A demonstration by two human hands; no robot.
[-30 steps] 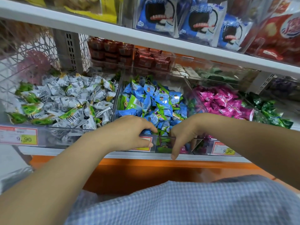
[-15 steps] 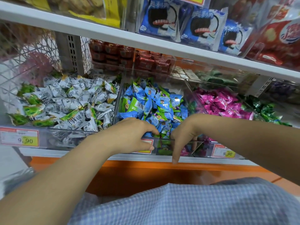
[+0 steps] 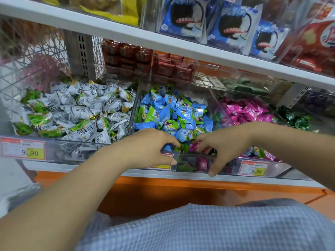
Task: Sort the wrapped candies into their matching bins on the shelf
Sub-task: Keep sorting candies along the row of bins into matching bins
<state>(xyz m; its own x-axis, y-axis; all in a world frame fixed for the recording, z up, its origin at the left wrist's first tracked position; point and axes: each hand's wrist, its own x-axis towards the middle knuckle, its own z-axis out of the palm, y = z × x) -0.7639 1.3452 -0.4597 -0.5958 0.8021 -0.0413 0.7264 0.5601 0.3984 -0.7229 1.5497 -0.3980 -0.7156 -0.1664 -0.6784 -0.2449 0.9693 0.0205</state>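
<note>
At the front rim of the middle bin, the right hand's fingers now pinched a pink candy not held a moment earlier, lifted from among the blue candies. This stray probably belonged in the pink bin just right. The left hand still gripped the rim.

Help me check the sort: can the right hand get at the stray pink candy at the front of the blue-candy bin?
Likely yes. The right hand has its fingertips on the pink candy, the blue-candy bin is open-topped, and the left hand sits beside it, not across.
</note>
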